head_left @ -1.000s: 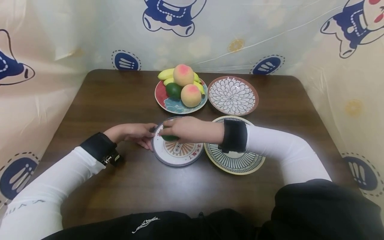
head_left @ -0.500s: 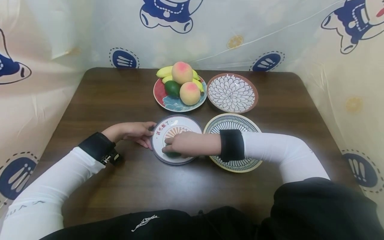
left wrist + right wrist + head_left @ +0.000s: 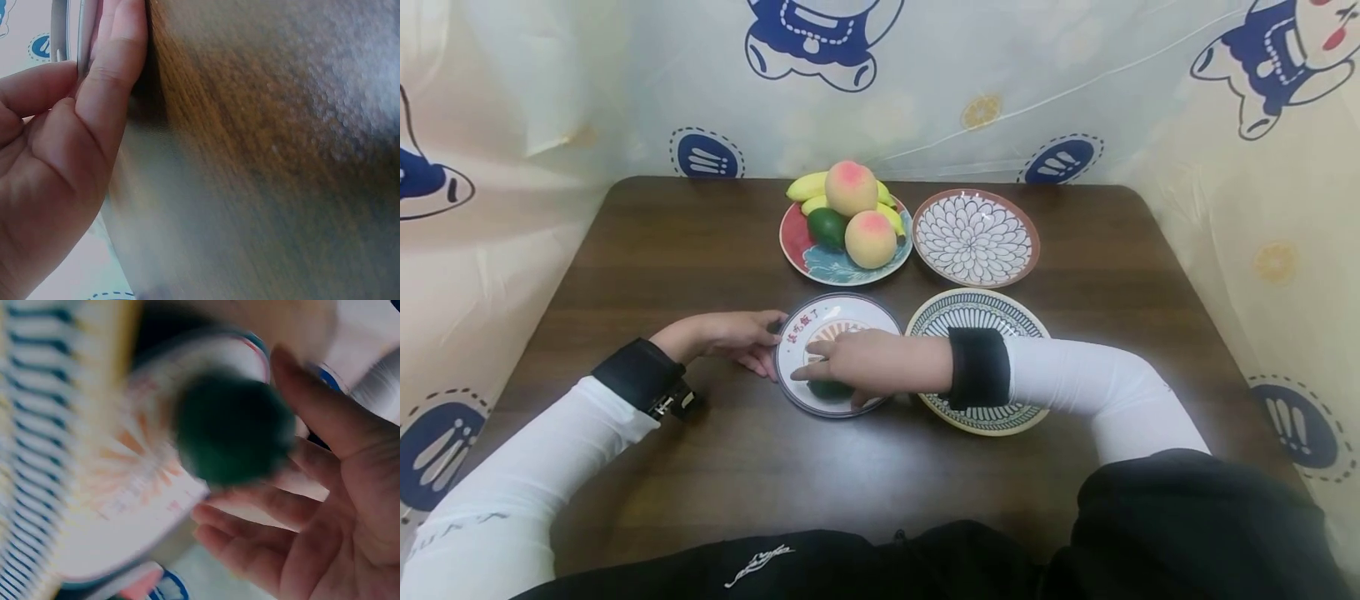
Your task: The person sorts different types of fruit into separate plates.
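Avocado (image 3: 831, 391) looks placed, my right hand (image 3: 865, 361) loosely apart around it, left hand (image 3: 736, 337) pinching the plate (image 3: 867, 314). Fruit (image 3: 871, 240) near bench (image 3: 677, 250) back edge maybe to go.

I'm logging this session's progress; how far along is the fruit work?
Apparently done: two peaches, bananas and a green fruit gathered on the red-and-blue plate. In hand: a second green fruit by the right hand, at the white plate, whose rim the left hand pinches. Remaining, probably: settling that fruit and withdrawing both hands; the right hand's grip is unclear.
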A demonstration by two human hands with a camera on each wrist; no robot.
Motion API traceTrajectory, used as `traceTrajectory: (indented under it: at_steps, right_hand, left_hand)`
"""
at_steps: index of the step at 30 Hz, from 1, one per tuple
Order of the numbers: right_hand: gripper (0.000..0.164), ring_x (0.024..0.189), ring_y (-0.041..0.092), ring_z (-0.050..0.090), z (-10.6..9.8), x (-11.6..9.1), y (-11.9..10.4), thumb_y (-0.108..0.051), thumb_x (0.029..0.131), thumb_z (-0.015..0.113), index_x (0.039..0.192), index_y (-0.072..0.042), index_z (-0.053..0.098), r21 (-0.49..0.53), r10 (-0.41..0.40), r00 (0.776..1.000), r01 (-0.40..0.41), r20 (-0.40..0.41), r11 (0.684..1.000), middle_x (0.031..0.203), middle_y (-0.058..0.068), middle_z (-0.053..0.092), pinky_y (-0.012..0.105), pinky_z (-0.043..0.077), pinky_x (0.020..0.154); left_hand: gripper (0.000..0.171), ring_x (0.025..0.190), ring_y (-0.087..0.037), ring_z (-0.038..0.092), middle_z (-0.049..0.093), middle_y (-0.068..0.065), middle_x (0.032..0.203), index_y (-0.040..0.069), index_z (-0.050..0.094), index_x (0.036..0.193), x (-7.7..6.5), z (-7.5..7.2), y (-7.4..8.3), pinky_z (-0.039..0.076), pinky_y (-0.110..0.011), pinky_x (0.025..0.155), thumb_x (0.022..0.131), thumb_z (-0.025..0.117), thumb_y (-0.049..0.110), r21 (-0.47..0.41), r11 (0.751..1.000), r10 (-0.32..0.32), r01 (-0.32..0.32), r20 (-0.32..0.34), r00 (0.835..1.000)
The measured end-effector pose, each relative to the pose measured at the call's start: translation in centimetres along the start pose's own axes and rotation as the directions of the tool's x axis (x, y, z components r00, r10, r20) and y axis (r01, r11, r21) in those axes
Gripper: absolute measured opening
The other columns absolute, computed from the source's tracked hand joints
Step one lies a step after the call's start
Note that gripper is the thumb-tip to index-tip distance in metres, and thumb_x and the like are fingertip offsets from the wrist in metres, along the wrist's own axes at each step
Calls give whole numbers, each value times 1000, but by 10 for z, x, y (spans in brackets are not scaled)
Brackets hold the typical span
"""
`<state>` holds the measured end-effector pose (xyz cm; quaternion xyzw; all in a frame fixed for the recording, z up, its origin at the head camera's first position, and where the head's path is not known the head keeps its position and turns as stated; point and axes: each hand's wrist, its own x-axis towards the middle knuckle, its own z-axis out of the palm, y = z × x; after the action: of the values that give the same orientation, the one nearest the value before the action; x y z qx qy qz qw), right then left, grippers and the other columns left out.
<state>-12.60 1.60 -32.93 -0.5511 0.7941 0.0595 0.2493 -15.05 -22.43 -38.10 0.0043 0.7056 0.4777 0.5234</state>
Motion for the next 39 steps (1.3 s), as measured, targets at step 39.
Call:
traceTrajectory:
  at_steps: [39]
  right_hand:
    - [45,119,32,52,-43,116,108,-9,102,50,146,-14,45,62,472,775,-495,-420,867,138,13,52,41,52,101]
  left_hand:
    - [58,74,-11,71,70,-3,80,5,2,156,-3,4,-6,58,-22,70,108,33,15,4,1000,8,-8,-51,999]
